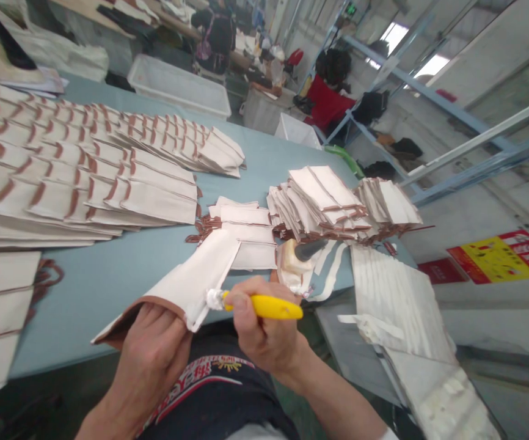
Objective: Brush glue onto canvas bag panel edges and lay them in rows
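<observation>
A cream fabric pouch with a brown-edged opening [186, 275] lies tilted at the table's front edge. My left hand [154, 339] has its fingers inside the pouch's mouth, gripping it from within; the fingertips are hidden. My right hand [267, 330] is closed around a brush with a yellow handle [276, 307]. The brush's white, clotted head touches the pouch near its right edge. Just beyond the pouch sits a small pile of similar cream pieces [248, 232] with brown loops. A pale container with a dark handle sticking out [292, 260] stands right of that pile.
Overlapping rows of cream pouches [72, 177] cover the left of the blue-green table [109, 275]. Taller stacks [324, 195] stand at the right. Behind the table are a white plastic bin [179, 85] and a person [218, 36]. A white-covered board [406, 305] juts out at the right.
</observation>
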